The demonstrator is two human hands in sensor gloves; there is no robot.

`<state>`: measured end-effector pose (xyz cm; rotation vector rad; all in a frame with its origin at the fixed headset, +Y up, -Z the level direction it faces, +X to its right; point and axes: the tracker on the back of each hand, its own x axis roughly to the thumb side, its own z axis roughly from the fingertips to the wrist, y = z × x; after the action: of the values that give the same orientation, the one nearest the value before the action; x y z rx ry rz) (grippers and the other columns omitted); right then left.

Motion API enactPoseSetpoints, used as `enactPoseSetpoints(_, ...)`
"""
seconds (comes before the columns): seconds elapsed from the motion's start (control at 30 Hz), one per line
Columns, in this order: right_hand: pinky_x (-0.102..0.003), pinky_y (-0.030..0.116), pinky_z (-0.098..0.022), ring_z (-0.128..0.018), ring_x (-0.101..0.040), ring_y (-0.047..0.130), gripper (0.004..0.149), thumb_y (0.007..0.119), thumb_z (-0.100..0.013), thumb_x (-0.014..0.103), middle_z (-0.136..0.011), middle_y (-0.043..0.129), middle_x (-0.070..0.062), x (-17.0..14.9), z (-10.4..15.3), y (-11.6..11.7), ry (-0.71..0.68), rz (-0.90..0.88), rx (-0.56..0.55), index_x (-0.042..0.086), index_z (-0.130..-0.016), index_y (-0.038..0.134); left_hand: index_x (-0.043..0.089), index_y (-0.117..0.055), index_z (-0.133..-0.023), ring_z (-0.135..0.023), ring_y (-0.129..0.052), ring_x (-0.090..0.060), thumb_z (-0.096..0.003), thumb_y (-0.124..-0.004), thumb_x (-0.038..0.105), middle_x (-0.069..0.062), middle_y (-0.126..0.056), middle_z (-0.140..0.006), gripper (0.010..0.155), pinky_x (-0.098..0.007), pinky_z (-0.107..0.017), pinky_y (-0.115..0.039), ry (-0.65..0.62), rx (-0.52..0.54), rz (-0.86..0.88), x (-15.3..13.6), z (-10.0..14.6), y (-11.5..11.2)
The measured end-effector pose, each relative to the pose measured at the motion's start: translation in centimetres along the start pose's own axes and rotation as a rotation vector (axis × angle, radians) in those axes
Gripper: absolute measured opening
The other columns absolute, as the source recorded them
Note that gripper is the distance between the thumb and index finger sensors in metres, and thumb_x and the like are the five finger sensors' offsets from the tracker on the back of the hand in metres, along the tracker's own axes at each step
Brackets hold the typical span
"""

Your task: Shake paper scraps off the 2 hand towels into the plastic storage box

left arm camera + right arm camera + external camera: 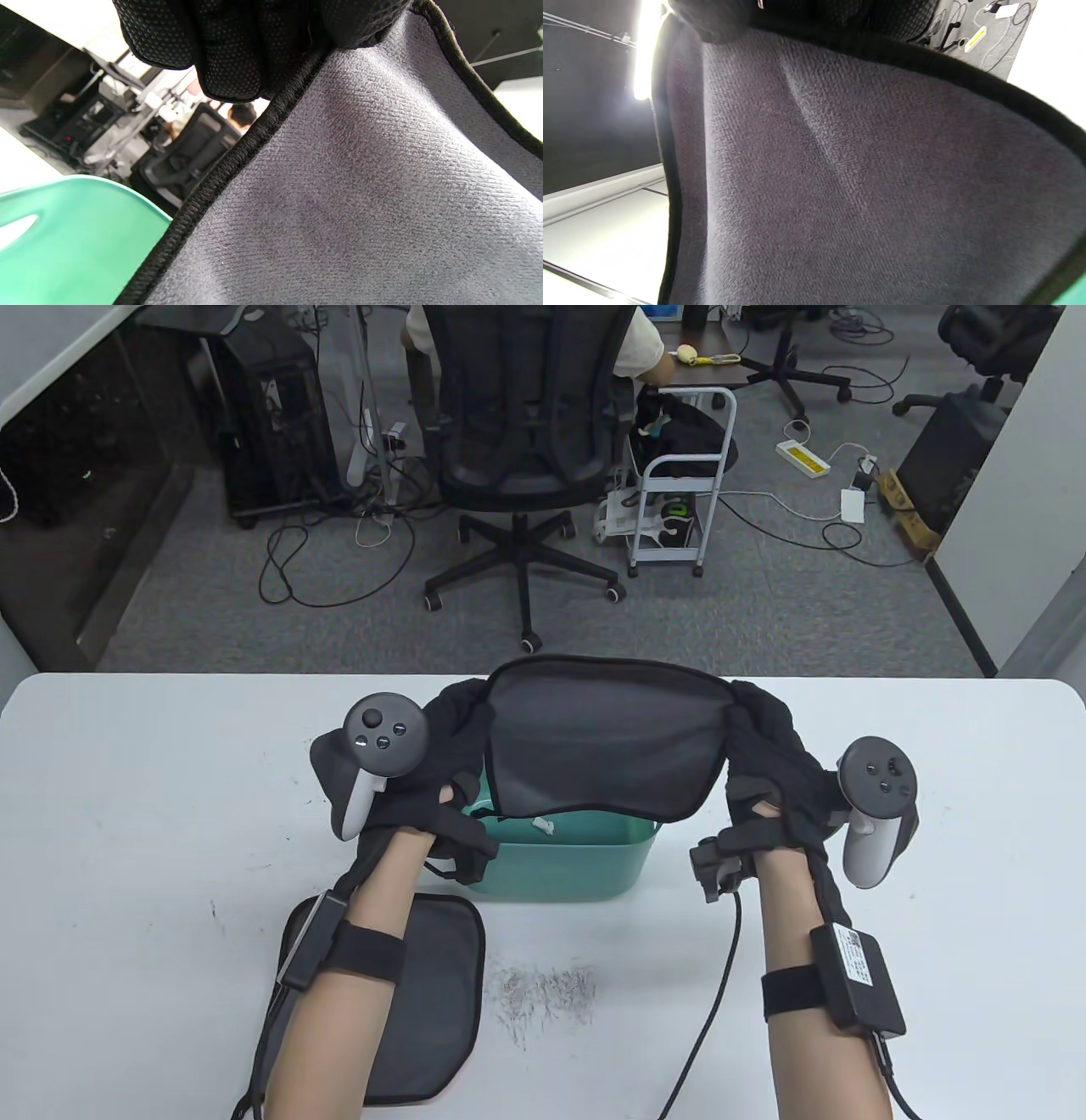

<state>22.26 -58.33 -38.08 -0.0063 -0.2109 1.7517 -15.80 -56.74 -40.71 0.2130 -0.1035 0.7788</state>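
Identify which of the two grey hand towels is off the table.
The towel stretched between the left hand and right hand, hanging over the green storage box. The other towel lies flat on the table, under the left forearm.

Left hand (441,780), right hand (776,780): black dotted-grip gloves, bare forearms. Grey-black trackers (382,738) strapped on backs, round button faces. Black wrist straps (365,952), black boxes (857,980), white label on right one, black cables (713,1010) toward 6 o'clock.

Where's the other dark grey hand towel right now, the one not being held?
In the table view, the second dark grey hand towel lies flat on the white table at bottom left, under the left forearm, just in front of the green plastic storage box.
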Motion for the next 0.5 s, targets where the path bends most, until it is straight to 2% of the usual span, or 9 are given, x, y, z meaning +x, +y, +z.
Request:
enactPoseSetpoints(0.27,-0.051,0.078,-0.051,-0.061,-0.028,0.101,0.039,0.08,-0.045,0.039,-0.078,0.096,-0.003,2.1,2.7,-3.3,-0.066,0.006,-0.019,0.035,-0.084,0.081,0.04,-0.073,-0.094,-0.074,-0.101,-0.018,-0.0542,-0.07,0.044,0.005,-0.097,-0.089,0.04,-0.045,-0.06,-0.083,-0.109,0.026,0.012,3.6,3.0,0.4)
enactPoseSetpoints(0.5,-0.048,0.081,-0.046,-0.054,-0.027,0.103,0.039,0.081,-0.045,0.038,-0.076,0.097,-0.003,2.2,5.2,-6.4,-0.076,0.07,-0.012,0.034,-0.084,0.082,0.039,-0.072,-0.094,-0.06,-0.105,-0.011,-0.0541,-0.07,0.044,0.006,-0.1,-0.085,0.04,-0.039,-0.054,-0.088,-0.188,-0.004,0.015,5.2,5.6,-1.1)
